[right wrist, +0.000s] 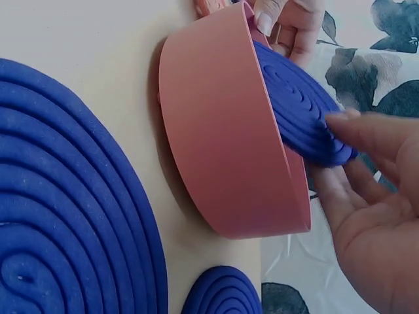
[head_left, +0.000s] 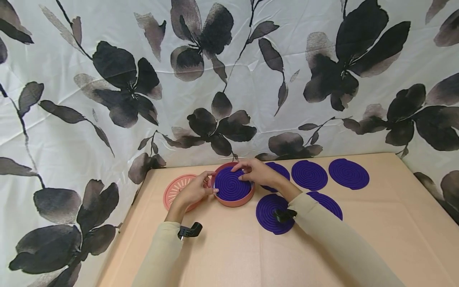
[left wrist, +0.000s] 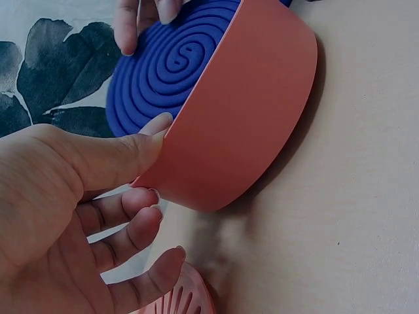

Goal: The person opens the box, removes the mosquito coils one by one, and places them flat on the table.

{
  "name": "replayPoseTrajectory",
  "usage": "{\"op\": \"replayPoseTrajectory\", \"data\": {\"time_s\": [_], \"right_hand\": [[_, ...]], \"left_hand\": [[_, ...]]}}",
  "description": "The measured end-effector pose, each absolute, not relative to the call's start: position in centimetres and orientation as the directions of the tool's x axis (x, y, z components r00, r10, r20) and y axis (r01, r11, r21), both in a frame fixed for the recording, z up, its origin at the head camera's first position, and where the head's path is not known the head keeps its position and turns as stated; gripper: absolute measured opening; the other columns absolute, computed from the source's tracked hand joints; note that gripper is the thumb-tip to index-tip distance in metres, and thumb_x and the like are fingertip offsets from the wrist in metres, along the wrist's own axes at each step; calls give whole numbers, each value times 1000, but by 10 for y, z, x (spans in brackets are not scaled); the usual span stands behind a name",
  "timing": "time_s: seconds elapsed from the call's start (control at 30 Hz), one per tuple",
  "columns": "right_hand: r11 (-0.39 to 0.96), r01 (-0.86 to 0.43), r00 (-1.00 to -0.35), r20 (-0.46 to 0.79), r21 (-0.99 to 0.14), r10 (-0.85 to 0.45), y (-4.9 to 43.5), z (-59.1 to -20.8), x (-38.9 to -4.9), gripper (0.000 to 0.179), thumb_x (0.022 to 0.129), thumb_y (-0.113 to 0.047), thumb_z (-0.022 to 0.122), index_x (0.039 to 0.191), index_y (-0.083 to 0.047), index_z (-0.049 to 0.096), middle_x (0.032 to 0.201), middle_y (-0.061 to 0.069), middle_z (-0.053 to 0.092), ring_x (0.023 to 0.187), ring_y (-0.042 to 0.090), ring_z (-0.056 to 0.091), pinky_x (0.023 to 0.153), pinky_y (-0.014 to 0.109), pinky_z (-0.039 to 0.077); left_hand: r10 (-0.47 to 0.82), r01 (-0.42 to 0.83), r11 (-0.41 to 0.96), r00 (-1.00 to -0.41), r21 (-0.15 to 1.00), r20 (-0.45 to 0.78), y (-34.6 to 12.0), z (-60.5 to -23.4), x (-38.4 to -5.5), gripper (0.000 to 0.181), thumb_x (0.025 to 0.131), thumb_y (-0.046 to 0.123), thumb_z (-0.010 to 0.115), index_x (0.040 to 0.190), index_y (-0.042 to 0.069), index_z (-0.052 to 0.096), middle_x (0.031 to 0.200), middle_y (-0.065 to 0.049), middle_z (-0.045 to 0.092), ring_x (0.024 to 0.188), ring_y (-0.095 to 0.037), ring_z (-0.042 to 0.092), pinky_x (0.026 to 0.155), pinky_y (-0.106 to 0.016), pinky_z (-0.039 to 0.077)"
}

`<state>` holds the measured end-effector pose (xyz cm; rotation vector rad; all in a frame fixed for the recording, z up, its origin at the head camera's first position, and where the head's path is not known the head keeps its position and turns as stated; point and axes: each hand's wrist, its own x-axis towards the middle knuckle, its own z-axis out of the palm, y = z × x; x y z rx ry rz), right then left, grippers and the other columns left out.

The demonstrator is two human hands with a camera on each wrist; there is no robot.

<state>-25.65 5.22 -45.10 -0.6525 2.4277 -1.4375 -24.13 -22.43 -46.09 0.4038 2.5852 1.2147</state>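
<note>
A blue spiral mosquito coil (head_left: pixel 232 184) sits tilted in the mouth of a round coral-pink container (head_left: pixel 234 203), partly above its rim. My right hand (head_left: pixel 259 174) pinches the coil's edge, thumb on top and fingers beneath, as the right wrist view shows (right wrist: pixel 373 176). At the container's left side, my left hand (head_left: pixel 195 191) pinches the rim between thumb and index finger; its other fingers are loosely bent in the left wrist view (left wrist: pixel 85 203). Under the left hand lies a slotted pink lid (head_left: pixel 175 187). The container's inside is mostly hidden by the coil.
Several more blue coils lie flat on the table to the right, among them one at the far right (head_left: pixel 348 173), one beside it (head_left: pixel 309 175) and one below the right wrist (head_left: pixel 274 213). A floral cloth (head_left: pixel 215 79) hangs behind the table (head_left: pixel 229 247).
</note>
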Motion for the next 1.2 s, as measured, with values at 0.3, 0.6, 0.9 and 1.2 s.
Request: {"op": "replayPoseTrajectory", "data": {"time_s": [0.3,0.6,0.9,1.2], "right_hand": [[373,-274,-816,9,-887,-577,60,-455,-261,38,92,0,72,126,-16,72,137,10,61,102,21,63,83,28,56],[347,-308,-838,80,-886,-540,63,-457,-274,37,93,4,68,125,-14,72,140,13,60,110,24,67,87,32,57],[357,-329,-847,106,-874,-520,66,-460,-282,34,92,-1,72,123,-14,72,134,10,62,104,23,54,80,27,46],[352,-316,-862,112,-881,-494,66,-461,-281,32,91,-3,74,121,-13,73,113,8,63,89,19,52,70,24,44]], "left_hand": [[347,139,614,-932,777,-107,-221,-462,-245,63,88,19,80,145,17,52,101,-11,52,86,-21,51,69,-33,42],[325,125,611,-940,782,-104,-215,-461,-250,65,88,17,80,146,14,50,101,-12,54,87,-22,51,70,-33,42],[321,132,613,-942,779,-93,-213,-463,-254,66,88,16,80,146,12,49,100,-12,53,84,-22,51,67,-32,42],[331,143,611,-940,779,-86,-213,-464,-255,65,88,15,80,146,10,50,99,-11,53,82,-22,52,66,-32,43]]}}
